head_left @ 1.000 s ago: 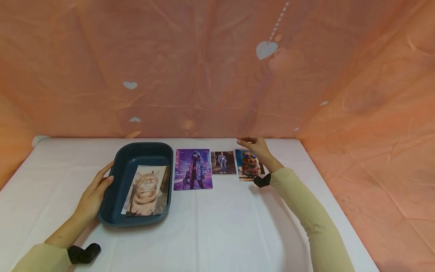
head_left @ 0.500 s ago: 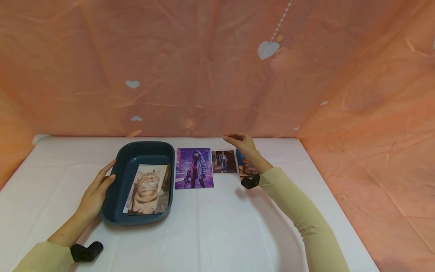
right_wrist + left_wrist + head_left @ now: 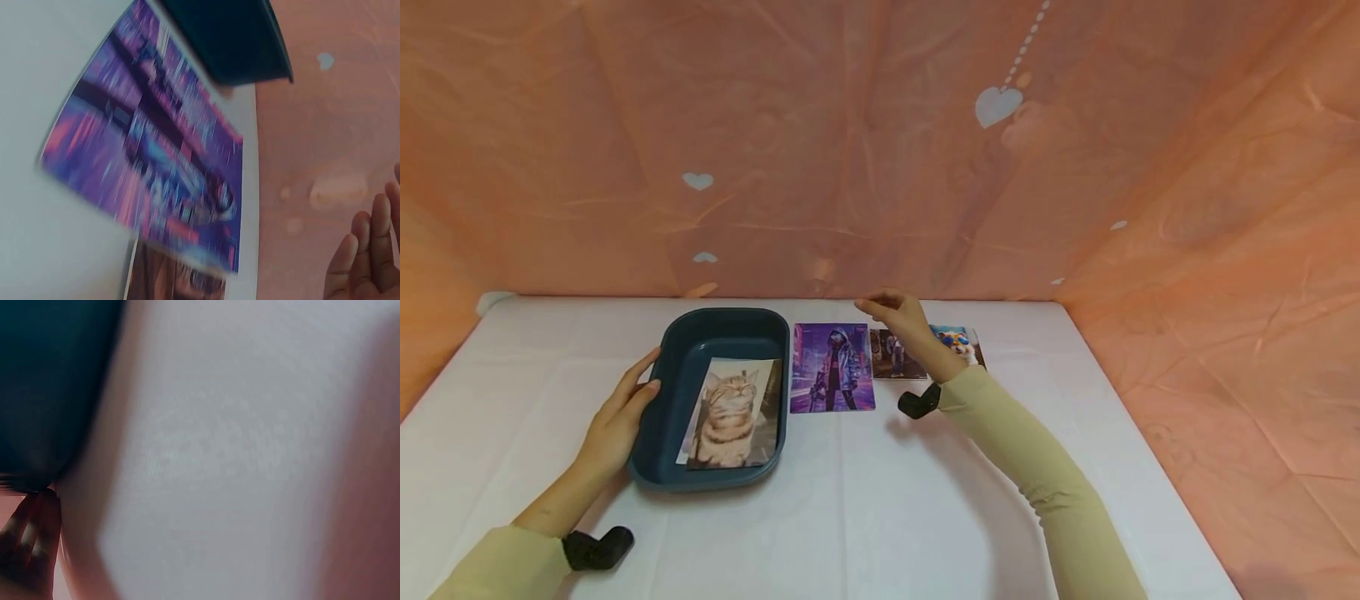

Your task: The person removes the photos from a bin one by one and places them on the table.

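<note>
My left hand [image 3: 613,429] grips the left side of a dark blue plastic tray [image 3: 673,425], thumb at the rim. In the left wrist view, fingertips [image 3: 47,512] touch the blurred tray's edge. Inside the tray lies a cat photo [image 3: 726,417] on top of other pictures. My right hand [image 3: 902,321] is raised over the row of photos, its fingers loosely bent and holding nothing. Just left of it lies a purple photo of a hooded figure [image 3: 835,371]. Its forearm partly covers a small photo of a standing person [image 3: 887,354] and a photo of an animal in sunglasses [image 3: 958,343].
A white cloth [image 3: 850,517] covers the table. Orange sheeting [image 3: 820,150] with pale hearts hangs behind and at the sides. Black wrist devices [image 3: 598,550] sit at both sleeves.
My right hand has moved left from above the animal photo, past the standing-person photo, toward the purple one. The left hand stays at the tray. The view has shifted slightly.
</note>
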Motion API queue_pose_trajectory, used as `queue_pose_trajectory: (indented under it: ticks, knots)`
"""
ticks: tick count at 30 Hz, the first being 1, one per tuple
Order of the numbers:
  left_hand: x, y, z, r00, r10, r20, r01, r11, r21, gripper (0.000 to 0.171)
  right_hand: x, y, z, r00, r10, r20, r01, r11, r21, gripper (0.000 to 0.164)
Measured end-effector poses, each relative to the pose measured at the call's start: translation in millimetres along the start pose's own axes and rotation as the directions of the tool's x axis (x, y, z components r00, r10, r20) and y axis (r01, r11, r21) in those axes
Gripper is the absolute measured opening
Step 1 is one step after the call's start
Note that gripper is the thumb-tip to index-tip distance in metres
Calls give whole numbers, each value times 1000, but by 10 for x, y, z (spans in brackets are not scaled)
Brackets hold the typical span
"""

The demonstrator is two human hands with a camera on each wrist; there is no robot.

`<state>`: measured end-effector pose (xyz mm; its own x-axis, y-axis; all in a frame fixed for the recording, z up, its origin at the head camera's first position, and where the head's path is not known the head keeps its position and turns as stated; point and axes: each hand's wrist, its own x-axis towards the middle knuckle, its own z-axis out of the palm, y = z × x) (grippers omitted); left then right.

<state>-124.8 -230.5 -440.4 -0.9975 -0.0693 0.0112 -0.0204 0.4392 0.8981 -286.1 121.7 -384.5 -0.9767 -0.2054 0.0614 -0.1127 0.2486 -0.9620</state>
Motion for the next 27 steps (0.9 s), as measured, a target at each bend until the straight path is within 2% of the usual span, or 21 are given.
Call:
queue_pose_trajectory:
  ticks: [12, 27]
  knots:
    - [-7, 26, -6, 1000, -12, -14, 12, 1000, 26, 54, 14, -176, 385, 997, 13, 82, -17, 999, 48, 26]
    - [-14, 41, -2, 1000, 6, -17, -6, 1000, 3, 54, 45, -304, 840, 988, -41, 150, 24, 994, 110, 26]
